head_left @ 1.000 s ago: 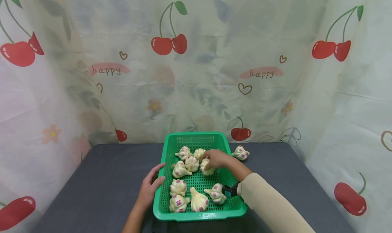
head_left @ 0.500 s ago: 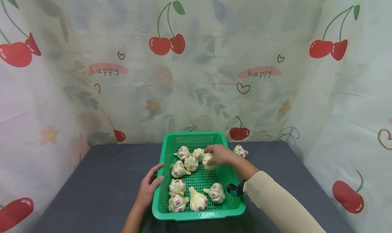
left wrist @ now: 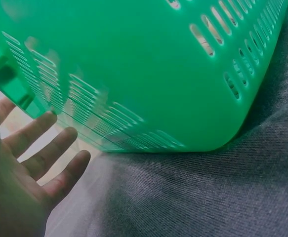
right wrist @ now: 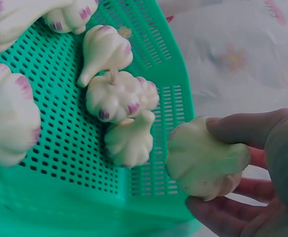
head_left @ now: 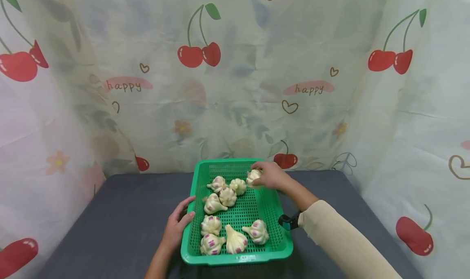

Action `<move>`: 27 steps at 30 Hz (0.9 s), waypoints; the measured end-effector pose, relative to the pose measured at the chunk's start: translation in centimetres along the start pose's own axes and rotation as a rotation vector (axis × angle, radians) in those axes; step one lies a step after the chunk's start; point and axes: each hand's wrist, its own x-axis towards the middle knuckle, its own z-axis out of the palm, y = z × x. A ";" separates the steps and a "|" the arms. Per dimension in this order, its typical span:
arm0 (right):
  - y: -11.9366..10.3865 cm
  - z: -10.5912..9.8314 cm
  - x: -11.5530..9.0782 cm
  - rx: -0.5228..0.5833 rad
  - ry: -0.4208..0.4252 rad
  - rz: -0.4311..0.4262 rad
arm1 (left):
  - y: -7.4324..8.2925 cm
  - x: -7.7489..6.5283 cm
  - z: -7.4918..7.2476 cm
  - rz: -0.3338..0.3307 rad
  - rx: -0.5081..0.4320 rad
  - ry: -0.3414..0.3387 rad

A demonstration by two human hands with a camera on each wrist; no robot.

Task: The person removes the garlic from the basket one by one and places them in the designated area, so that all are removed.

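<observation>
My right hand (head_left: 271, 176) holds a white, purple-flecked garlic bulb (right wrist: 198, 163) between thumb and fingers, above the far right part of a green perforated plastic basket (head_left: 236, 260). In the right wrist view the bulb's stem points toward the palm. My left hand (head_left: 175, 226) rests at the basket's left rim. Its fingers are spread and nearly straight beside the outer wall in the left wrist view. Far left inside the basket, several bulbs cluster around one garlic bulb (head_left: 227, 196). Several more lie along the near side, among them a garlic bulb (head_left: 257, 231) at the right.
The basket stands on a dark grey cloth-covered table (head_left: 143, 213). A pale curtain (head_left: 235, 107) printed with cherries hangs behind and at both sides. A dark watch-like band (head_left: 290, 221) is on the right wrist, below a beige sleeve (head_left: 341, 234).
My right hand has lifted the garlic bulb from beside the cluster toward the far right corner. The bulb on the table behind the basket is now hidden. My left hand stays at the rim.
</observation>
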 end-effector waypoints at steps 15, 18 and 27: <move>2.1 -1.9 0.2 0.116 0.217 0.055 | 0.0 0.0 0.0 -0.020 -0.013 0.000; 2.8 -1.8 0.0 0.138 0.255 0.073 | 0.1 -0.1 0.0 -0.026 -0.012 0.002; 4.7 -1.0 -1.0 0.213 0.346 0.092 | 0.2 -0.1 0.0 -0.024 -0.001 0.005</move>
